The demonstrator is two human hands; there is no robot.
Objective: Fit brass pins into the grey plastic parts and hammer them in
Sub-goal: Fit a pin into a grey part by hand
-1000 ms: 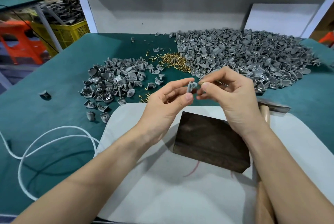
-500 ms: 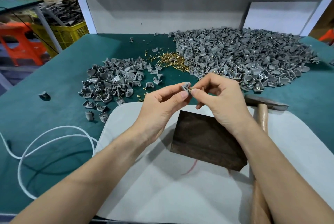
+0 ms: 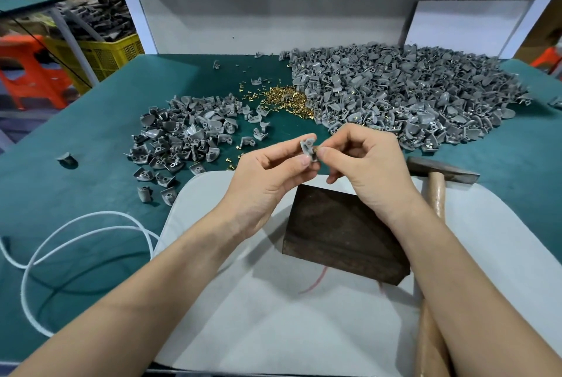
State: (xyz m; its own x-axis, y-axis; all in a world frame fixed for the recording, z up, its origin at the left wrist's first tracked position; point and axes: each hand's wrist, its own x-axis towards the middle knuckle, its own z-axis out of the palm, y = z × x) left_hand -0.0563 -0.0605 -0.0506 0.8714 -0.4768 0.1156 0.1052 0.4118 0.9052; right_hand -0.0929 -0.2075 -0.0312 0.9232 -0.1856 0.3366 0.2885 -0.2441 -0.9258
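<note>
Teal bench [image 3: 91, 163]; curved grey plastic part [image 3: 307, 148], brass pin [image 3: 316, 150] between hands [image 3: 267, 177].

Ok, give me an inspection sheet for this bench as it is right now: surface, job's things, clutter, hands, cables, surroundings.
Surface: green table mat with a pale pad on it; a dark wooden block sits on the pad.
Job's things: large pile of grey parts at back right, smaller pile at left, heap of brass pins between them, hammer lying right of the block.
Clutter: one stray part alone at far left.
Hands: left hand pinches a grey plastic part; right hand pinches a brass pin against it.
Cables: white cable looped on the mat, left.
Surroundings: yellow crate and orange stool beyond the table's left.
</note>
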